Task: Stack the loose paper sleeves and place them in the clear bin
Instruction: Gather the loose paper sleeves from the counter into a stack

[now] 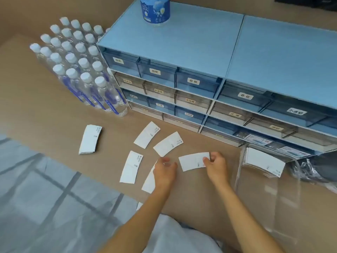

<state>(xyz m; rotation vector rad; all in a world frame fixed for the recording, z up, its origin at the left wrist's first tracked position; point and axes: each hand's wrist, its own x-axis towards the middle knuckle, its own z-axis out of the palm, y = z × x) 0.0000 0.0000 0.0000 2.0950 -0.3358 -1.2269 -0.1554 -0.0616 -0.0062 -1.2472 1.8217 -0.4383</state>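
Several white paper sleeves lie loose on the brown surface. My right hand (216,164) pinches the right end of one sleeve (191,161). My left hand (165,169) rests fingers apart over another sleeve (148,181), partly hiding it. Three more single sleeves lie nearby: one on the left (131,167), one further back (146,134) and one in the middle (167,143). A small stack of sleeves (90,139) sits apart at the far left. The clear bin (268,196) stands at the right and holds a stack of sleeves (263,161).
A blue drawer cabinet (209,84) with labelled drawers stands behind the sleeves, a blue-and-white canister (155,10) on top. Several capped water bottles (76,64) are grouped at the back left. Grey checked cloth (45,194) covers the near left. Crumpled plastic wrap (310,172) lies right of the bin.
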